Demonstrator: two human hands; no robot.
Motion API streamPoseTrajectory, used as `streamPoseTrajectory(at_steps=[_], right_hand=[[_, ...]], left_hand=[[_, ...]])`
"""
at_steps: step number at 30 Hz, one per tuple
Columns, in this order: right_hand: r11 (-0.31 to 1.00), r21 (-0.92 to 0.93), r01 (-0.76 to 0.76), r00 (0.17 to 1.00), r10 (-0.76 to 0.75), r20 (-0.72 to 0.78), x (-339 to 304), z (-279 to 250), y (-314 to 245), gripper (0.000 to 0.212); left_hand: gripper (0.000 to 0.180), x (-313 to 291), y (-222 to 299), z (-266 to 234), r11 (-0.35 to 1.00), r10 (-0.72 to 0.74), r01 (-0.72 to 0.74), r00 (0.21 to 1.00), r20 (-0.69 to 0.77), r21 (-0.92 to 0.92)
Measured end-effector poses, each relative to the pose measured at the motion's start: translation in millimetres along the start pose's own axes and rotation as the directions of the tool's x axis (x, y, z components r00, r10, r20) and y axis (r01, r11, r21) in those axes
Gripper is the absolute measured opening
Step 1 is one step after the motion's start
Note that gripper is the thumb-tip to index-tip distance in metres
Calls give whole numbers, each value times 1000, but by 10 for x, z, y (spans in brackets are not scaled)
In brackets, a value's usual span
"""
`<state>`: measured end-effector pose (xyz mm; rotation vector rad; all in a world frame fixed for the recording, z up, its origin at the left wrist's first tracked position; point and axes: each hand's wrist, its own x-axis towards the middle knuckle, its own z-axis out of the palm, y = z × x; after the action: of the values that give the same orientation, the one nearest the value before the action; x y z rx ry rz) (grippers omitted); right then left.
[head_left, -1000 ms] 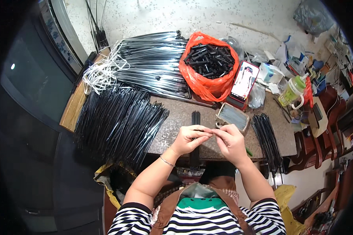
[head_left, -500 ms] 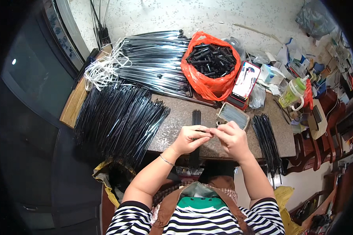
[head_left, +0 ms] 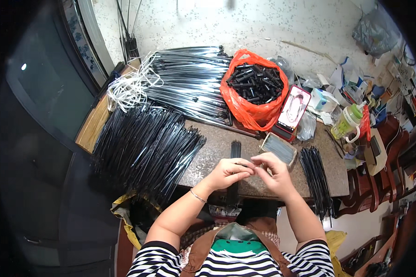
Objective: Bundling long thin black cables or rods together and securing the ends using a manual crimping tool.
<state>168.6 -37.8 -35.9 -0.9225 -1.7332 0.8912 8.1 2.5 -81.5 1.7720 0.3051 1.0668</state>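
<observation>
Above the table's front part, my left hand (head_left: pixel 227 174) and my right hand (head_left: pixel 274 176) meet fingertip to fingertip. The left one is closed in a pinch. Thumb and fingers of the right come together at the left fingertips. Whatever lies between them is too small to make out. Under my left hand runs a narrow bundle of thin black rods (head_left: pixel 235 148), partly hidden by that hand. Just beyond my right hand sits a small open box (head_left: pixel 293 162) of thin grey pins (head_left: pixel 278 148). Another bundle of black rods (head_left: pixel 315 177) lies to the right, overhanging the front edge.
A large heap of black rods (head_left: pixel 143 145) covers the left, with silvery rods (head_left: pixel 189 76) and white straps (head_left: pixel 130 87) behind. A red bag (head_left: pixel 239 113) holds black tubes (head_left: pixel 255 82). Beside it leans a phone (head_left: pixel 293 109); a green bottle (head_left: pixel 347 121) stands at right.
The whole scene sits slightly lower in the picture. My right fingers have shifted from a tight pinch to a looser, straighter pose against the left fingertips. The phone's screen picture has changed.
</observation>
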Motion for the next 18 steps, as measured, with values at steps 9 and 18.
streamPoseTrajectory(at_steps=[9, 18], right_hand=[[980, -180, -82, 997, 83, 0, -77, 164, -138, 24], [985, -163, 50, 890, 30, 455, 102, 20, -51, 23]], left_hand=[[12, -104, 26, -32, 998, -58, 63, 990, 131, -32], [23, -186, 65, 103, 908, -419, 418, 908, 24, 39]])
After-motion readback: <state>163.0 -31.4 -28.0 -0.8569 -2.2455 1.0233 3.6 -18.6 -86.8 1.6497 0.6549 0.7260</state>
